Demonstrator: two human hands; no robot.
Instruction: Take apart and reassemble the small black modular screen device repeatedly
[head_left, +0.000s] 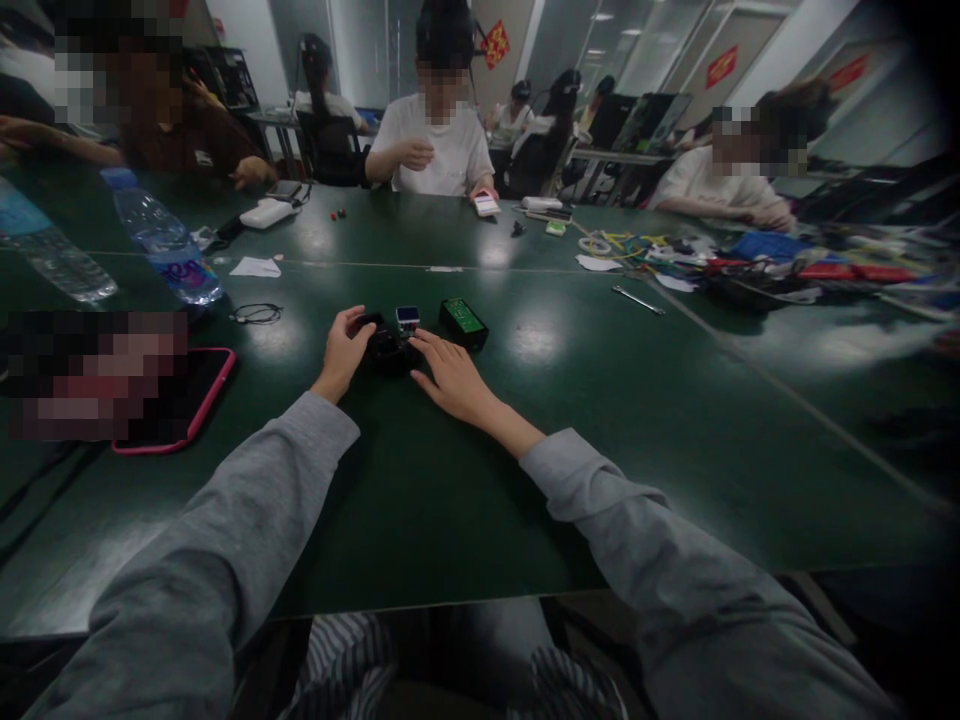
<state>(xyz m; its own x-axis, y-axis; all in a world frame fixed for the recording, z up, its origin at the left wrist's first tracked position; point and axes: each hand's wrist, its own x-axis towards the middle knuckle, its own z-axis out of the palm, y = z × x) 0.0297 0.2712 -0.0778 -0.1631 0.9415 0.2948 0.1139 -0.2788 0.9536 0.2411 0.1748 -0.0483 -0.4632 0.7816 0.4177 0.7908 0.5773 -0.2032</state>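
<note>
Black small device (390, 352) is lying on the green desk (570, 440), in the middle, between the two hands of the person. The left hand (345, 350) is curling around its left end, with the fingers bent over the top, so it is closed on the device. The right hand (450, 378) is lying flat with the fingers spread apart, and its fingertips are touching the right side of the same device without gripping it. Just behind the device a small blue and white block (407, 318) is standing, and beside it to the right a black box with a green top (463, 322) is resting. A phone in a pink case (196, 398) is lying near the left edge, and two water bottles (166, 242) are lying farther back on the left. A metal wrench (637, 299) is lying well apart on the right. Other people are sitting at the far side.
</note>
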